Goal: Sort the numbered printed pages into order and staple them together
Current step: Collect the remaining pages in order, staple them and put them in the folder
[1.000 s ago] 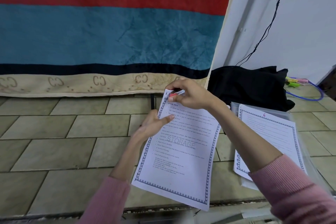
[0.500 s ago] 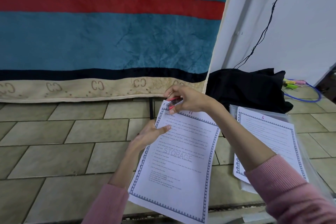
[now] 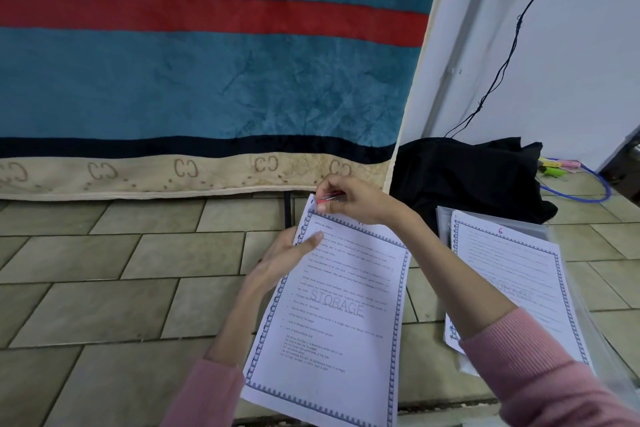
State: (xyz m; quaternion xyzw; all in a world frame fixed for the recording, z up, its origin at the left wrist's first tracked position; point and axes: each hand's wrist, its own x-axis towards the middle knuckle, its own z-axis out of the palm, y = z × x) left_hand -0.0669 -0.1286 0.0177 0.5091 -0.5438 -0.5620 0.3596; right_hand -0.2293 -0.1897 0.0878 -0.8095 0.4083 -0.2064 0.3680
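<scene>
- We've got the printed pages [image 3: 332,308] held up mid-frame, slanting from lower centre toward the upper middle, above the tiled floor [image 3: 104,288].
- Our left hand [image 3: 287,253] grips the stack's left edge, thumb lying flat on the front, the other fingers hidden behind the paper.
- Our right hand [image 3: 349,199] sits at the top left corner, fingers curled around a small red stapler [image 3: 329,197] right at that corner.
- Another sheet marked 6 [image 3: 519,281] lies right of frame on a clear plastic folder [image 3: 446,218].
- Black cloth [image 3: 467,177] is bunched behind it, and a blue-and-red blanket [image 3: 207,62] fills the upper left.
</scene>
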